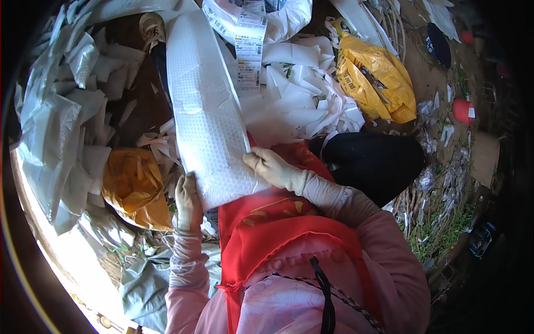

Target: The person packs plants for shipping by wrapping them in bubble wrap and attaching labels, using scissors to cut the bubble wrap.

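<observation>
A long sheet of white bubble wrap [206, 106] stretches from my lap toward the top of the view. My left hand [188, 203], in a pale work glove, grips its lower left edge. On the opposite edge my right hand [272, 168], gloved too, pinches the wrap between thumb and fingers. The near end of the wrap lies over my red apron [289, 228]. Beyond it hangs a strip of printed shipping labels [249, 50], coming from a white plastic bag [292, 22].
Piled bubble-wrap pouches [61, 145] fill the left side. An orange bag [133, 183] stands near my left hand, and a yellow plastic bag [378, 78] lies at the upper right. White foam sheets [300, 83] are heaped between. A red round object [463, 111] sits farther right.
</observation>
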A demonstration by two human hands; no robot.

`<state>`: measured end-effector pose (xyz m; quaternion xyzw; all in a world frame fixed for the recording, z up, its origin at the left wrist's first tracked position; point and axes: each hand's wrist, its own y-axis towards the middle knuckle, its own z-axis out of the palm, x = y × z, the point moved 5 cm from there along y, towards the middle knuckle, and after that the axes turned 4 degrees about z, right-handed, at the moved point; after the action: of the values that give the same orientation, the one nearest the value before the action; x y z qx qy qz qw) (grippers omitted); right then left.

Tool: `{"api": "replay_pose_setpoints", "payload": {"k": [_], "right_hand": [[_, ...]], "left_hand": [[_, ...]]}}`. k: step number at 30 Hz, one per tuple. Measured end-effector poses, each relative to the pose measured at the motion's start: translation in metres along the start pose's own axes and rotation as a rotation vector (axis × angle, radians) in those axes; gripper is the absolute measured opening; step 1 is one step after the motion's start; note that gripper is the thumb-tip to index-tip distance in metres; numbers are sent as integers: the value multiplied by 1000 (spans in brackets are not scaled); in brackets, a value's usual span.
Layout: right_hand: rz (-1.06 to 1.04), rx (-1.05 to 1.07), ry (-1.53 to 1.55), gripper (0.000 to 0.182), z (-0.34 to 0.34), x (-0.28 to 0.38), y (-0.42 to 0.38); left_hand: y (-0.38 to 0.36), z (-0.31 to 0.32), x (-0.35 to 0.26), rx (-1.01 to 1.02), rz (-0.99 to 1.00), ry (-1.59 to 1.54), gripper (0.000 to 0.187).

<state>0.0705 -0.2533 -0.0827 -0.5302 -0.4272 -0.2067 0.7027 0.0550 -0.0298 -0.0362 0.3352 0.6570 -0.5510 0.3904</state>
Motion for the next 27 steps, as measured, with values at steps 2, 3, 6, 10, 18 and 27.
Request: {"api": "replay_pose_setpoints", "payload": {"k": [2,3,6,10,18,27], "right_hand": [[126,374,-22,28,-18,5,-4],[356,596,73,28,-30,2,-1],[66,-30,155,20,-111,-8,84],[-192,-717,-255,39,-177,54,161],[-256,-356,374,21,-168,110,123],[-436,-502,-133,56,-123,145,-46]], "left_hand": [[-12,-27,17,154,-24,218,42],[-17,-36,31,135,-151,33,46],[-19,-60,26,-45,-147,10,43],[27,-42,-49,-256,234,319,37],[128,145,-136,197,765,690,60],[109,197,-96,518,-130,-406,30]]}}
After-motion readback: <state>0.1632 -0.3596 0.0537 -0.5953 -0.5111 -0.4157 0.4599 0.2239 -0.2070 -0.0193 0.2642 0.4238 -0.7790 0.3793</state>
